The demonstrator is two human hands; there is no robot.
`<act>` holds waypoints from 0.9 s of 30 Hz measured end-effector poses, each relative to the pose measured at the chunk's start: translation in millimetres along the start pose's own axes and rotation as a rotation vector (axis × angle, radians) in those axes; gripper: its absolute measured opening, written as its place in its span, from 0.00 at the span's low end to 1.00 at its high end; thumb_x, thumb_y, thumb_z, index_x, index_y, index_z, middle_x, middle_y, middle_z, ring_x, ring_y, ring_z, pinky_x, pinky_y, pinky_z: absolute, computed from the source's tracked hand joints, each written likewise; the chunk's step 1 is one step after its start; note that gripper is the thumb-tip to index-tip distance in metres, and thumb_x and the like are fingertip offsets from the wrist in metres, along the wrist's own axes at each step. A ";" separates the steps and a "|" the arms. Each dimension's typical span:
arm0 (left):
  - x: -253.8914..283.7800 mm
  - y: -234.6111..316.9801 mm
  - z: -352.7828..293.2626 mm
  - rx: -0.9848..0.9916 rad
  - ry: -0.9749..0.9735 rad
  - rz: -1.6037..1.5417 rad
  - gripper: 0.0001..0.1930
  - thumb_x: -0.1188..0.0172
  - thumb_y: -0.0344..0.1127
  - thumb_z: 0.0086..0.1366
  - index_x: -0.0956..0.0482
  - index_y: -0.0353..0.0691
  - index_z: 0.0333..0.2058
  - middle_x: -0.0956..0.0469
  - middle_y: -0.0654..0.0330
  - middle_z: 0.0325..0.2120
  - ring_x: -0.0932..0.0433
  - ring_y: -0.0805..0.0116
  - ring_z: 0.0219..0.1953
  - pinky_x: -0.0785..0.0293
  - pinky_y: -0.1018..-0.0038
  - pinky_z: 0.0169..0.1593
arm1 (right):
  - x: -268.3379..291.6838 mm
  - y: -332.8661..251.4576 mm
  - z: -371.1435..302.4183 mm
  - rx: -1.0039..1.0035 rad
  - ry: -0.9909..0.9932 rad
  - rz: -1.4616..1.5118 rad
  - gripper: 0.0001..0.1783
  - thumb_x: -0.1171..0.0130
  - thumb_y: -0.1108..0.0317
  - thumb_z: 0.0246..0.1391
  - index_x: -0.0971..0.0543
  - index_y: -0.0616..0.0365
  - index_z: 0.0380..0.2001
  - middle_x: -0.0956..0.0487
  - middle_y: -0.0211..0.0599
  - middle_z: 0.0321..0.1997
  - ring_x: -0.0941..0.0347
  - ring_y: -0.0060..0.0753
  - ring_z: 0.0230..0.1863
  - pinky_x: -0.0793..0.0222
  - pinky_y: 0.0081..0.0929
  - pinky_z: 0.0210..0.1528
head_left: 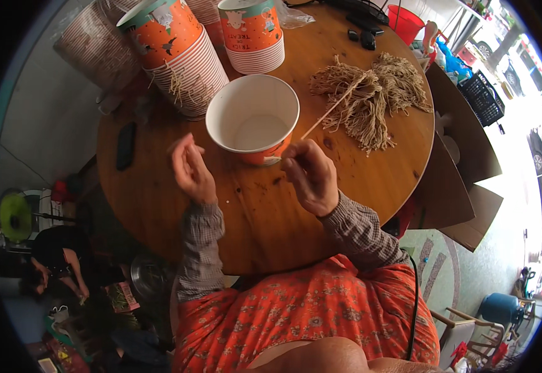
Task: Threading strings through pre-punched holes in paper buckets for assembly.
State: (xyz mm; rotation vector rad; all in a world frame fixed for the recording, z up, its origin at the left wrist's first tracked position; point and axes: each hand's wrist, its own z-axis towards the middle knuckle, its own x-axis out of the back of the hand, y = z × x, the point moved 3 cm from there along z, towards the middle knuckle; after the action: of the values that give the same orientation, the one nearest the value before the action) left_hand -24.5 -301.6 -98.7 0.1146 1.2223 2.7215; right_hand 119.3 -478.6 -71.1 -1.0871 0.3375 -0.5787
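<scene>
A paper bucket [252, 121], white inside and orange with a printed pattern outside, stands upright on the round wooden table. Left of it, my left hand [193, 171] is raised with fingers stretched upward and holds nothing. My right hand [311, 174] is at the bucket's near right side, thumb and fingertips pinched together. From those fingers a thin beige cord [328, 117] runs up and right, onto a loose heap of beige cords [376, 96]. The pinched end itself is hidden by my fingers.
Stacked orange-and-white paper buckets [187, 78] fill the table's far left, with another stack [252, 37] beside them. A dark phone [125, 146] lies at the left edge. An open cardboard box [451, 186] stands right of the table. At lower left, another person [59, 261] bends down.
</scene>
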 end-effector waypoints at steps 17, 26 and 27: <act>-25.8 109.1 -49.8 0.054 -0.440 -0.012 0.11 0.51 0.31 0.68 0.30 0.34 0.25 0.31 0.58 0.23 0.32 0.68 0.24 0.35 0.73 0.29 | -1.2 -22.5 -17.4 0.361 -0.116 -0.245 0.09 0.43 0.83 0.49 0.29 0.62 0.33 0.28 0.38 0.27 0.30 0.34 0.22 0.34 0.26 0.24; -11.6 165.3 -46.8 -0.248 -0.460 0.105 0.01 0.44 0.24 0.62 0.27 0.33 0.32 0.28 0.53 0.28 0.28 0.57 0.31 0.31 0.69 0.36 | 11.9 -74.3 -29.7 0.447 -0.123 -0.219 0.14 0.36 0.80 0.45 0.26 0.60 0.36 0.29 0.35 0.24 0.31 0.34 0.21 0.36 0.27 0.21; -7.9 176.2 -47.5 -0.279 -0.484 0.113 0.01 0.44 0.24 0.62 0.27 0.34 0.32 0.28 0.53 0.28 0.27 0.57 0.31 0.30 0.69 0.36 | 13.1 -82.7 -37.6 0.502 -0.145 -0.203 0.13 0.37 0.78 0.44 0.26 0.60 0.36 0.30 0.35 0.23 0.31 0.35 0.21 0.36 0.28 0.21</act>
State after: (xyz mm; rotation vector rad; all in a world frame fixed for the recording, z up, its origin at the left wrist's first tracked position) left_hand -42.5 -453.3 1.5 0.7730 0.7153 2.6880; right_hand 87.4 -541.9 -12.7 -0.6746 -0.0497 -0.7136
